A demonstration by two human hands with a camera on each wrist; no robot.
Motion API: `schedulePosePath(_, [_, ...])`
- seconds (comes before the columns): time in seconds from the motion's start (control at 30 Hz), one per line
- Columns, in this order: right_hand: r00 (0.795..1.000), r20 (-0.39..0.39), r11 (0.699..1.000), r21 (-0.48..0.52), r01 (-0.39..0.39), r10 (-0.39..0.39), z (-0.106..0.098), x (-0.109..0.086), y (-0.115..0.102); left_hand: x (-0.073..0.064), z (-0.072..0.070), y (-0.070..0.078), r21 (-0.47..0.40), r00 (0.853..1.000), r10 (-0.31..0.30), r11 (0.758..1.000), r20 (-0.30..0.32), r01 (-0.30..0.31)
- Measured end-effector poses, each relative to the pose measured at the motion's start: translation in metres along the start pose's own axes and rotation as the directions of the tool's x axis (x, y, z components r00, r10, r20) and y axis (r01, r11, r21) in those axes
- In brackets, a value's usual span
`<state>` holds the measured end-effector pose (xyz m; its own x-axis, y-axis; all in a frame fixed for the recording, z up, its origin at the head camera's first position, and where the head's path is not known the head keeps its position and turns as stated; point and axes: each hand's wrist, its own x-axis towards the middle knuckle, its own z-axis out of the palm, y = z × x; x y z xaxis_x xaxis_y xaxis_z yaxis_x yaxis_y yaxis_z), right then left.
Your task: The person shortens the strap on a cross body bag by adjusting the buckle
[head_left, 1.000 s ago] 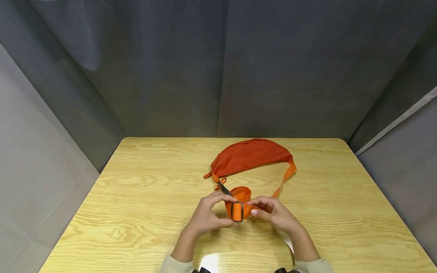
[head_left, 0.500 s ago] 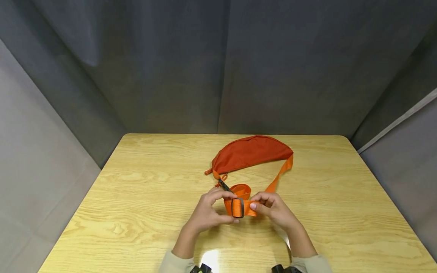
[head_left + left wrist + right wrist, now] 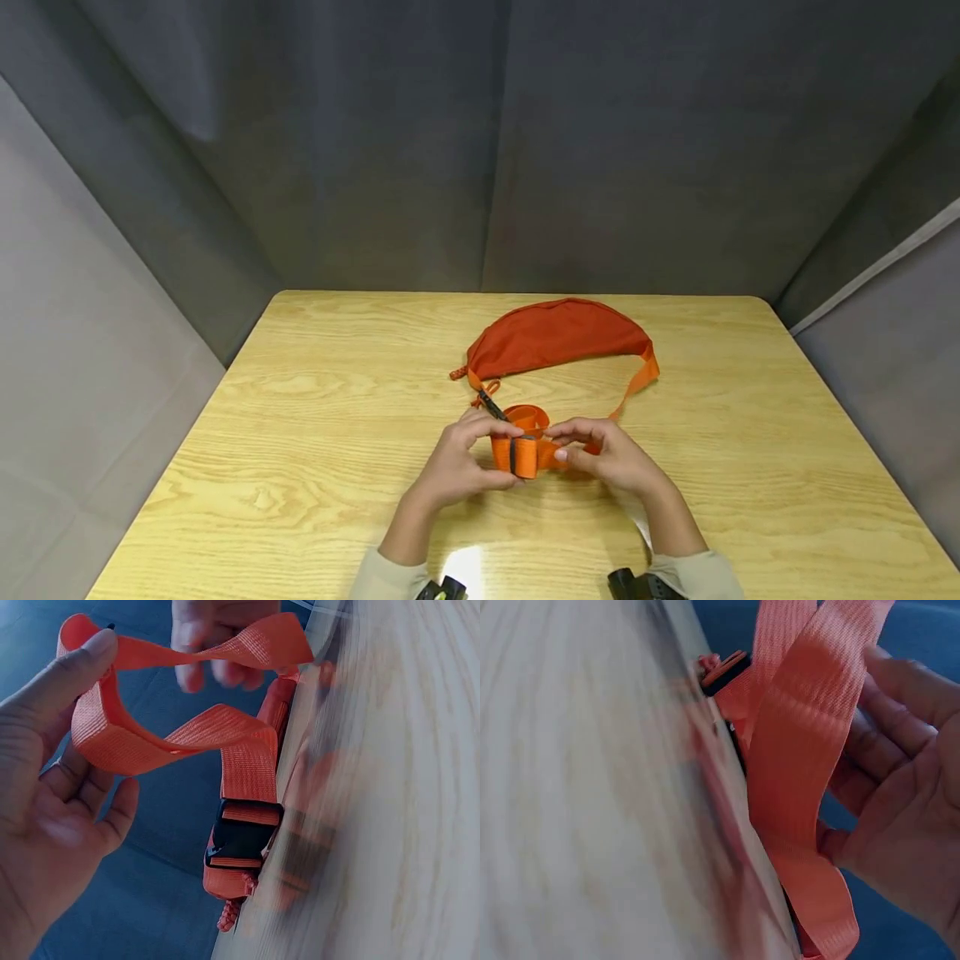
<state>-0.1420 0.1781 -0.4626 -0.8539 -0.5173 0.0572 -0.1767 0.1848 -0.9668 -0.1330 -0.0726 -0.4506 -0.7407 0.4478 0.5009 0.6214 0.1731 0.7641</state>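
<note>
An orange webbing strap (image 3: 527,460) of a red waist bag (image 3: 561,337) is held up between both hands. My left hand (image 3: 463,465) grips a loop of it at a dark slider (image 3: 513,456), thumb below and fingers above in the head view. Close by on the right, my right hand (image 3: 611,457) holds the strap between thumb and fingers. In the right wrist view the webbing (image 3: 802,742) covers some of its fingertips. A black side-release buckle (image 3: 244,832) joins the strap to the bag's left end and is fastened.
The bag lies toward the back of the wooden table (image 3: 322,400), with a braided cord pull (image 3: 458,373) at its left tip. Its strap runs from the right end (image 3: 645,375) toward the hands. Grey curtains (image 3: 375,167) stand behind and beside the table.
The slider has turned, and the webbing loop now covers more of its right side. My right hand has shifted its fingers slightly along the strap. The strap by the bag's right end has moved slightly.
</note>
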Motion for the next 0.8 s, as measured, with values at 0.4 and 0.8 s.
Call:
schedulePosePath(0.4, [0.989, 0.045, 0.982, 0.139, 0.131, -0.139, 0.008, 0.005, 0.002, 0.002, 0.003, -0.003, -0.015, 0.996, -0.085, 0.996, 0.029, 0.086])
schedulePosePath(0.8, [0.997, -0.033, 0.996, -0.050, 0.074, -0.076, 0.017, 0.001, -0.017, 0.000, 0.004, -0.011, 0.052, 0.985, -0.172, 0.984, 0.029, 0.170])
